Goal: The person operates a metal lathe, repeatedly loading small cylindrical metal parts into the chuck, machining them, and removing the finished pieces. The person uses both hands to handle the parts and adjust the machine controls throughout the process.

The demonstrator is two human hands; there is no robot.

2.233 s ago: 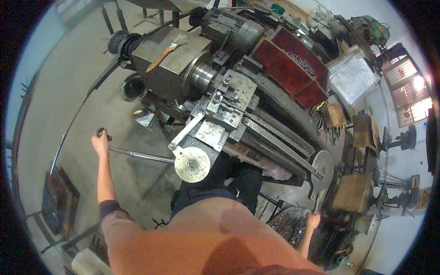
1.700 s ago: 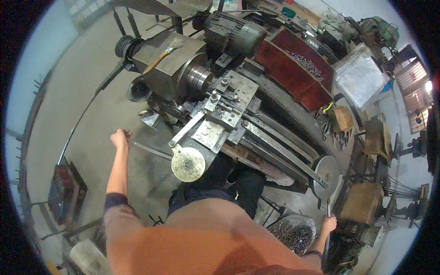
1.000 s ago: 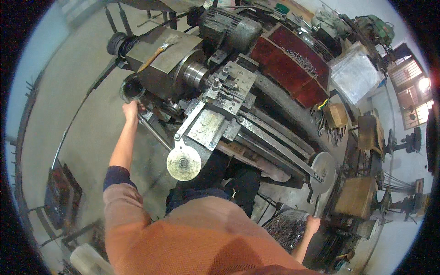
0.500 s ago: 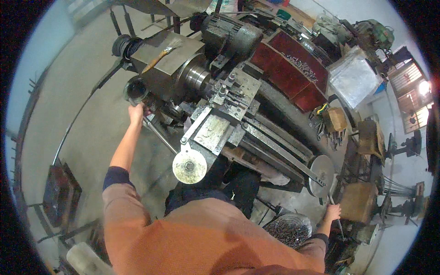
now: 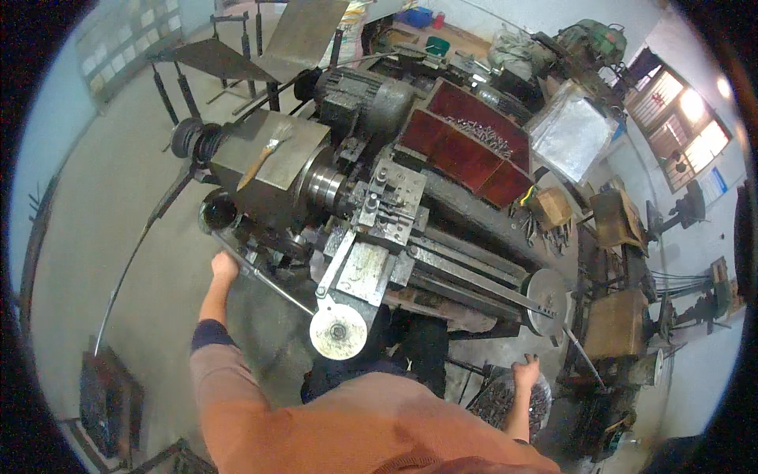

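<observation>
My left hand (image 5: 224, 267) is closed around a metal lever (image 5: 230, 250) at the left front of a small lathe, below a dark round opening (image 5: 218, 212). My right hand (image 5: 524, 374) is over a round basket of small dark metal parts (image 5: 488, 407) at the lower right. Its fingers are drawn together; whether a small part sits in them I cannot make out. The lathe's shiny chuck (image 5: 325, 186) faces a tool slide (image 5: 395, 193). A pale round disc (image 5: 338, 332) is at the slide's front, and a larger wheel (image 5: 546, 302) with a long rod (image 5: 584, 357) is at the right.
A brush (image 5: 262, 160) lies on the headstock. Behind the slide is a red tray (image 5: 493, 175) with small metal pieces, beside a motor (image 5: 367, 99). Pliers-like tools (image 5: 537, 229) and a cardboard box (image 5: 550, 207) lie to the right. A dark box (image 5: 106, 403) stands at lower left.
My right hand has let go of the rod by the wheel and moved left to the basket. My left hand has come down and away from the round opening. The view has shifted.
</observation>
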